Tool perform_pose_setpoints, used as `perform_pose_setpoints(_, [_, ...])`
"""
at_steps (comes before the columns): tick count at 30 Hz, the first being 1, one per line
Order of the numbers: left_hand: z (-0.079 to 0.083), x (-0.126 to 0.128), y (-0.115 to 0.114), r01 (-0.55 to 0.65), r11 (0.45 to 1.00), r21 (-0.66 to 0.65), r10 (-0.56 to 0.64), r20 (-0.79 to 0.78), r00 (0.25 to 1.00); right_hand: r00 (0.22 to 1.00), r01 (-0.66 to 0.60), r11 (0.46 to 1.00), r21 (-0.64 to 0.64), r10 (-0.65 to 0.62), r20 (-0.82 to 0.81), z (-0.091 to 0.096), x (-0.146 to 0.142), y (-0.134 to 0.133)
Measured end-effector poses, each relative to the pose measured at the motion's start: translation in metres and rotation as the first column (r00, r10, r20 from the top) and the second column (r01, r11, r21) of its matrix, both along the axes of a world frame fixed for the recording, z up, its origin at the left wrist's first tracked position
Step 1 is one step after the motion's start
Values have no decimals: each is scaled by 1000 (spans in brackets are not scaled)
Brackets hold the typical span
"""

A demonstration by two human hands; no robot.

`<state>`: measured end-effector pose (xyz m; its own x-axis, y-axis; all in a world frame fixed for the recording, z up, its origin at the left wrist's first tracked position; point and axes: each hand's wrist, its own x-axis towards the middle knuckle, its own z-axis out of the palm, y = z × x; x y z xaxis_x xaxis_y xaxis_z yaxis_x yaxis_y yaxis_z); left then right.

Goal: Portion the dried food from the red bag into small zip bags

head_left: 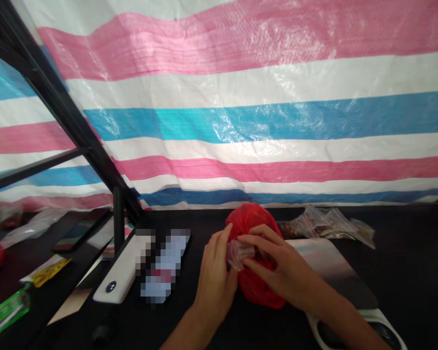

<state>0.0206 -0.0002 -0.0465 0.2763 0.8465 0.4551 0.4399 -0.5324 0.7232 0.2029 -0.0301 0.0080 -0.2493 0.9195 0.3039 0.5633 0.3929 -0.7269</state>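
Observation:
My left hand (214, 274) and my right hand (277, 267) meet over a red plastic bag (253, 218) that lies on the dark table (405, 262). Together they pinch a small clear zip bag (239, 253) held against the red bag's front. The left thumb and fingers grip the small bag's left edge. The right fingers close on its right side. What the small bag holds is hard to make out.
Several small clear bags with dark contents (324, 223) lie behind the red bag. A silver scale platform (336, 272) sits at the right. A white power bank (122, 274) and a blurred-out phone (164, 267) lie at the left. A black metal frame (118, 223) and a striped tarp (241, 121) stand behind.

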Motion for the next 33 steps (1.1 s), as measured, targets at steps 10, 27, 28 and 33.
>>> perform_pose_setpoints(10, [15, 4, -2, -79, 997, 22, 81, -325, 942, 977, -21, 1000, 11, 18, 214, -5, -2, -1])
perform_pose_setpoints(27, [5, 4, -5, 30, 999, -26, -34, -165, 986, 990, -63, 998, -28, 59, -127, 3, -6, -1])
perform_pose_setpoints(28, [4, 4, -5, 44, 999, -29, -48, -161, 986, 988, -71, 997, -22, 67, -142, 2, -6, -2])
perform_pose_setpoints(33, [3, 1, -5, 57, 998, -41, -61, -125, 990, 991, -2, 1000, -14, 0, -133, -1, -5, -1])
